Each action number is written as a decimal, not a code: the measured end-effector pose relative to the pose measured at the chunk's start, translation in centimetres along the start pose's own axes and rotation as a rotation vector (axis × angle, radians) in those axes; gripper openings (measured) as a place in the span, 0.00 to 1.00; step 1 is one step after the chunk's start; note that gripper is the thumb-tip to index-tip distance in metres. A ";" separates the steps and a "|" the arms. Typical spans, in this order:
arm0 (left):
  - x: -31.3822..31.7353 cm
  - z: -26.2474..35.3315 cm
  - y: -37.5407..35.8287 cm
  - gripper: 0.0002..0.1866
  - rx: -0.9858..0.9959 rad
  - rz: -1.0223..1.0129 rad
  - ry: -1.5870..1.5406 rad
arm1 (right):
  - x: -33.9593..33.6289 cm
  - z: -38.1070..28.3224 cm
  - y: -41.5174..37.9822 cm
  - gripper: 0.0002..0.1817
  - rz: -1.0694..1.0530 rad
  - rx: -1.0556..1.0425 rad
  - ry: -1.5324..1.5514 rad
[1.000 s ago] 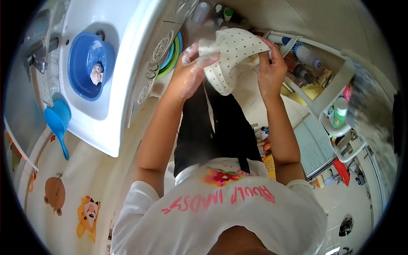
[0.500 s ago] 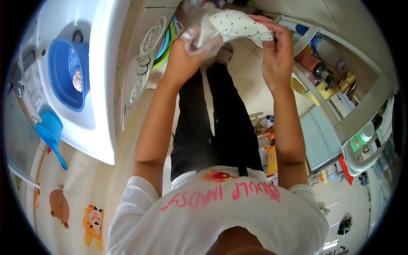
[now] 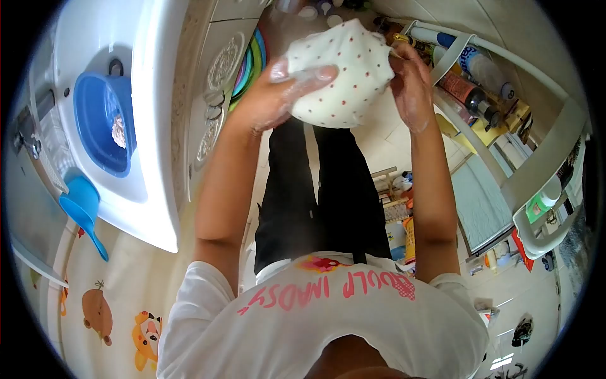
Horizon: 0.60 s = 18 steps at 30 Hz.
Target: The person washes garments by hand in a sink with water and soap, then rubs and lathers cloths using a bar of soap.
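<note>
Far left of the hands I have a white sink (image 3: 159, 211) with a blue basin (image 3: 93, 123) in it, a pale crumpled bundle (image 3: 118, 132) inside; a blue dipper (image 3: 82, 199) rests at the sink's near end. My left hand (image 3: 278, 95), coated in whitish suds, clasps a dotted white cloth (image 3: 347, 76), thumb on top; its other fingers are mostly hidden. The cloth is held up between both hands, over the legs. At its right edge, my right hand (image 3: 413, 88) seems to pinch the fabric. I judge a broad left grip and light right pinch best, since suds make cloth slippery. Just beyond the right hand stands a white rack (image 3: 546, 155) of bottles.
</note>
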<state>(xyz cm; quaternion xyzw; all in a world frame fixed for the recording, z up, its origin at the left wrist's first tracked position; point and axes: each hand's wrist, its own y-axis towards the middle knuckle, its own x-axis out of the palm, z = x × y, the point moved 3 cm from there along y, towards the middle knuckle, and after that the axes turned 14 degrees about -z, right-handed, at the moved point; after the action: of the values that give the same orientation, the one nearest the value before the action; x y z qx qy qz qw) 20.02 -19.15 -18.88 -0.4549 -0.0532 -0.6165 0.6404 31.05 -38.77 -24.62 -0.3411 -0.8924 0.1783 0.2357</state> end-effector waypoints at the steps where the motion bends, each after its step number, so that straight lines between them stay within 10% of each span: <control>1: 0.8 -0.3 0.2 0.24 0.026 -0.022 -0.106 | 0.6 0.2 0.1 0.17 0.034 0.094 0.147; 6: -0.2 -0.9 1.4 0.21 -0.036 0.009 0.394 | 2.5 1.9 0.8 0.16 0.046 0.103 0.437; 13: -5.4 -4.2 2.0 0.13 0.353 0.640 0.316 | 2.6 5.0 1.7 0.17 -0.076 0.252 0.472; 18: -5.7 -5.2 4.5 0.31 0.418 0.412 0.139 | 6.0 3.1 3.4 0.26 -0.261 0.165 0.485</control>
<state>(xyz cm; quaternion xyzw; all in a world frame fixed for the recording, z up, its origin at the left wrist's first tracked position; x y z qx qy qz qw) 19.90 -19.05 -27.78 -0.2711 -0.0416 -0.4791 0.8338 27.25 -32.71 -27.07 -0.2355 -0.8288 0.1317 0.4902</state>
